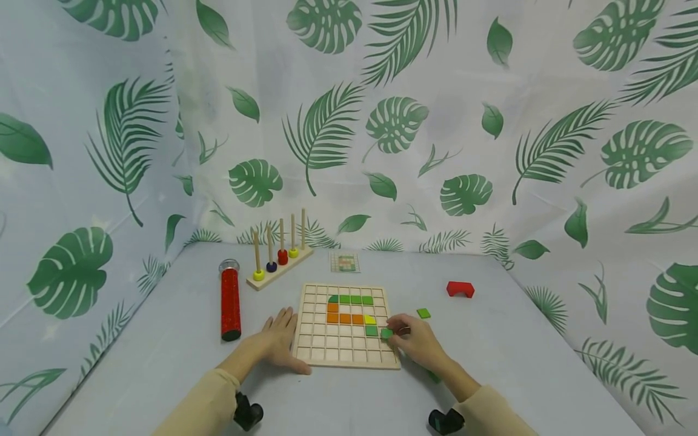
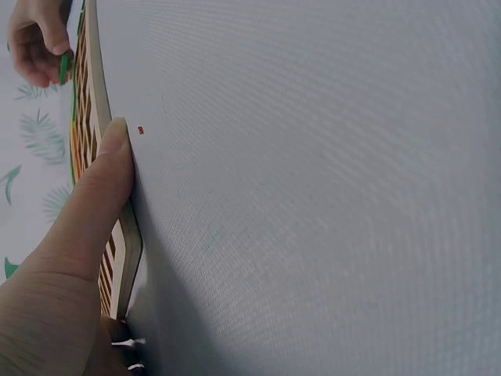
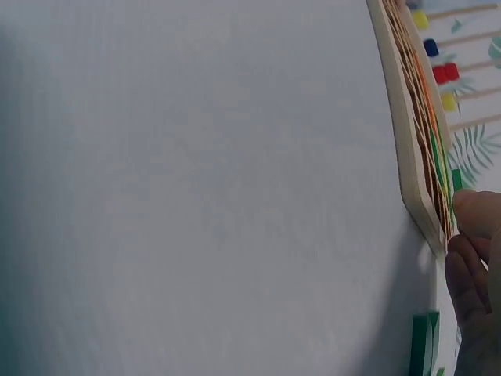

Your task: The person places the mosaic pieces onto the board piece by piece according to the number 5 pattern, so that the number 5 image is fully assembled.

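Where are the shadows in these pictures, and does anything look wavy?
Head view: a soft shadow by the left hand; left wrist view: a dark shadow beside the wooden board, faint ripply lines on the tabletop; right wrist view: a shadow beside the green tiles, left edge dim.

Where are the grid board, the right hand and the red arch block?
Grid board (image 1: 345,330), head view: bare cell.
Right hand (image 1: 418,340), head view: its back.
Red arch block (image 1: 460,287), head view: above its notch.

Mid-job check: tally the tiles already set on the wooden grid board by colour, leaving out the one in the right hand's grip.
Green tiles, light and dark: 5
Orange tiles: 4
Yellow tile: 1
Total: 10
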Available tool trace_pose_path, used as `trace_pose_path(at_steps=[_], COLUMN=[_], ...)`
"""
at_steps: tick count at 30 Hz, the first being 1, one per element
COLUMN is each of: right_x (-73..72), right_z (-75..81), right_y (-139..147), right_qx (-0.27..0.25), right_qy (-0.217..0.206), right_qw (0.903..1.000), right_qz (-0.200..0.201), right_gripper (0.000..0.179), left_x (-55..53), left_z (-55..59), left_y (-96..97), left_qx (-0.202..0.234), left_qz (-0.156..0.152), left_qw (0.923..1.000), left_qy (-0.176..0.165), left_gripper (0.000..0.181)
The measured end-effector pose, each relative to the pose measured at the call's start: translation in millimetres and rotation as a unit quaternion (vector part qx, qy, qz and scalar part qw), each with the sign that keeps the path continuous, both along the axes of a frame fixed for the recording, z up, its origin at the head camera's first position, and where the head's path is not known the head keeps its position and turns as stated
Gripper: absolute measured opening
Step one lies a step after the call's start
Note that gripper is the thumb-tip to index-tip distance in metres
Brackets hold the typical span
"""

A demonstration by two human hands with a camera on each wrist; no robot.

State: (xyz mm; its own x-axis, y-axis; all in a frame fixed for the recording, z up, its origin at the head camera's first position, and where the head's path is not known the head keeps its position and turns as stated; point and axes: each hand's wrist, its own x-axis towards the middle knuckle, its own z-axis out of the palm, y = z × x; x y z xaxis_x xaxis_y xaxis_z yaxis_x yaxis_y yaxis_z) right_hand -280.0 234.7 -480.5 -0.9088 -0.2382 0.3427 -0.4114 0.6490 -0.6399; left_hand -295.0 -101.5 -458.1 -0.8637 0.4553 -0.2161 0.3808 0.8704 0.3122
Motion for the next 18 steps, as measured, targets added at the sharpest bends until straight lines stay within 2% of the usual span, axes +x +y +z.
trace_pose_path(at_steps=[10, 18], right_x=[5.8, 7.8], right_z=[-0.2, -1.1], right_y=[-23.6, -28.0], right_qx=[0.025, 0.043], right_qy=[0.005, 0.019], right_qw=[0.9979, 0.9976], right_qz=[0.059, 0.051], right_gripper=[0.029, 0.029], left_x=[-0.7, 2.0], left_z=[1.1, 0.8], left_y=[0.2, 0.9], left_qx=[-0.006, 0.000], left_qz=[0.005, 0.002], left_qw=[1.0000, 1.0000], left_qy=[0.003, 0.009], left_gripper=[0.124, 0.124])
